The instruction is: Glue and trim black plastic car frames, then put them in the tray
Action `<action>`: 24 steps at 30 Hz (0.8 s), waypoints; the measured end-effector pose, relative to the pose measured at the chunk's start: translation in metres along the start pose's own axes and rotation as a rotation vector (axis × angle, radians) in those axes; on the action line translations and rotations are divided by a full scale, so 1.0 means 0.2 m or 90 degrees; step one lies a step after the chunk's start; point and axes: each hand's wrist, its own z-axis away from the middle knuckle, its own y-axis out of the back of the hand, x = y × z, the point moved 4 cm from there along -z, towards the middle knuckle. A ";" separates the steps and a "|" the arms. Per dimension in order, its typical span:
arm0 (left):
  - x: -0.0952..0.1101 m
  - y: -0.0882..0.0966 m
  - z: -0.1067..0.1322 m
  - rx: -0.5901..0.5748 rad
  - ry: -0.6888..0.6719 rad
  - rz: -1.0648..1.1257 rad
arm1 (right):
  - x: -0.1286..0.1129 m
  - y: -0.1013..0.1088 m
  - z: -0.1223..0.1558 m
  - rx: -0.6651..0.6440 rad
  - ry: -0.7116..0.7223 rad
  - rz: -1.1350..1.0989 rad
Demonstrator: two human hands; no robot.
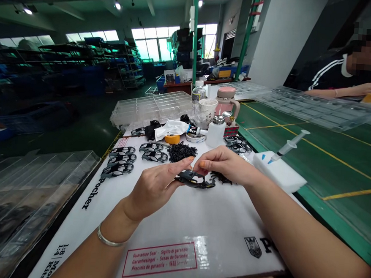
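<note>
My left hand (157,182) grips a dark grey model car body shell (195,180) by its left end, above the white printed cardboard (167,222). At the shell's upper edge, the fingers of my right hand (217,163) are pinched together; whatever is between them is too small to make out. Behind the shell lies a pile of small black parts (182,152), and more black parts (222,178) are partly hidden under my right hand. Several similar car shells (120,160) rest in rows at the left, with others (238,145) at the right.
A syringe (289,147) leans on a white foam block (278,173) at right. Behind the parts stand a white pump bottle (216,132), a pink jug (225,100) and orange tape (172,139). Clear plastic trays (156,107) lie beyond. A co-worker (336,77) sits at far right.
</note>
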 end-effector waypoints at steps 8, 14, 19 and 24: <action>0.00 0.00 0.00 -0.011 0.020 0.005 | 0.01 0.02 0.02 0.028 0.001 0.008; 0.00 0.00 0.00 -0.018 0.025 0.003 | 0.00 -0.02 0.02 0.017 -0.018 0.062; -0.01 -0.01 0.01 -0.045 0.043 0.009 | 0.00 -0.03 0.01 0.033 -0.023 0.095; -0.01 -0.02 0.01 -0.056 0.060 0.017 | -0.02 -0.02 0.02 0.056 0.006 0.189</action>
